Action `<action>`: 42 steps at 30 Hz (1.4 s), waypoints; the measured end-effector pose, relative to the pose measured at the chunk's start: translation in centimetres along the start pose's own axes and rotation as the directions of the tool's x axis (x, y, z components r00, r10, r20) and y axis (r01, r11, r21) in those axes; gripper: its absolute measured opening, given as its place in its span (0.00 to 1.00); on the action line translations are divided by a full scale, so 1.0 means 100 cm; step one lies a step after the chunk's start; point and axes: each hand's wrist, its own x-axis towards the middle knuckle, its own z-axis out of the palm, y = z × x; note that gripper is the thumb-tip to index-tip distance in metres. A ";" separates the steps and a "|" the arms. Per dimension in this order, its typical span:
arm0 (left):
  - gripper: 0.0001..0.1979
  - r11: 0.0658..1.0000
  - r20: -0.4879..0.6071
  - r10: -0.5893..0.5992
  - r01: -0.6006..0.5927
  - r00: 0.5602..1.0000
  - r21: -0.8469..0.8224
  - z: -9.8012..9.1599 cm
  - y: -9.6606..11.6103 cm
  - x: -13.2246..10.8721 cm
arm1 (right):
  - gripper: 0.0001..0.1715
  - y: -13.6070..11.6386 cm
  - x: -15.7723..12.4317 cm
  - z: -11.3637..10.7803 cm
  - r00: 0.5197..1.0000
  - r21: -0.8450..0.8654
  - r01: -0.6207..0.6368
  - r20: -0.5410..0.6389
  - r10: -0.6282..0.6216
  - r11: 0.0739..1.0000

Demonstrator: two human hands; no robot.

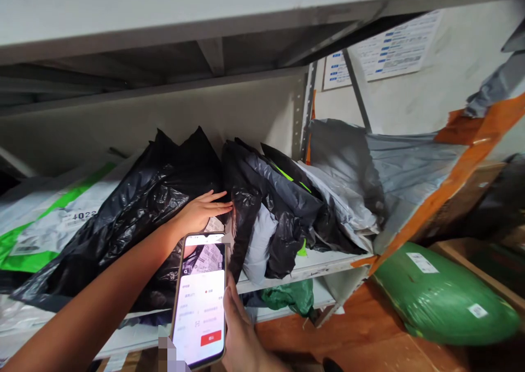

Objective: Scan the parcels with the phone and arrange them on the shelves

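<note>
"How are your hands set?"

"Your left hand (207,212) is spread, fingers slightly apart, by the paper label (214,225); your right hand (246,333) is wrapped round the phone (199,312), just before that label."

"And the black parcel (164,189)?"

"Beside your left hand, on the shelf (320,263). Keep its shiny plastic smooth, the label uncovered, and your phone square and steady against glare."

Can count two hands (211,207), one phone (199,306) and two wall sheets (400,46). See one large green sack (447,301) with two white labels (421,262) — and several black bags (164,180), overlapping too much to number.
</note>
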 end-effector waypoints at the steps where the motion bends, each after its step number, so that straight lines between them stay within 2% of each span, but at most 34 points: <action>1: 0.25 1.000 0.004 -0.002 0.002 1.000 -0.002 0.000 0.000 0.000 | 0.52 0.001 0.000 -0.001 1.000 0.013 0.002 -0.004 -0.002 1.000; 5: 0.25 1.000 -0.015 -0.005 0.005 1.000 -0.004 0.001 -0.001 0.000 | 0.52 0.005 0.002 -0.006 0.997 -0.005 0.027 -0.075 -0.027 1.000; 17: 0.24 1.000 -0.027 0.000 -0.001 1.000 -0.016 0.004 -0.004 -0.001 | 0.43 0.002 0.003 -0.003 0.997 -0.010 0.050 -0.050 -0.050 0.999; 22: 0.22 0.999 -0.020 -0.015 0.014 1.000 -0.045 0.004 -0.003 -0.001 | 0.53 -0.014 -0.003 0.003 0.981 -0.005 -0.023 0.190 0.024 1.000; 24: 0.22 0.999 -0.005 -0.025 0.025 1.000 -0.046 0.003 -0.002 -0.001 | 0.54 -0.018 -0.007 0.005 0.975 -0.041 -0.026 0.218 0.034 0.999; 30: 0.21 0.999 -0.044 -0.019 0.017 0.999 -0.040 0.004 -0.001 -0.001 | 0.53 -0.014 -0.009 0.004 0.988 -0.095 -0.027 0.149 0.041 0.995; 35: 0.22 0.999 -0.075 -0.006 0.003 0.997 -0.037 0.006 -0.001 -0.001 | 0.49 -0.018 -0.011 0.003 0.985 -0.135 -0.014 0.169 0.037 0.991; 39: 0.23 0.998 -0.021 -0.028 0.027 0.999 -0.064 0.002 0.001 0.000 | 0.44 -0.025 -0.018 0.003 0.983 -0.207 -0.048 0.161 0.083 0.977; 42: 0.21 0.995 0.027 -0.044 0.046 0.999 -0.085 -0.001 0.002 0.001 | 0.49 -0.025 -0.022 0.001 0.985 -0.149 -0.049 0.154 0.072 0.988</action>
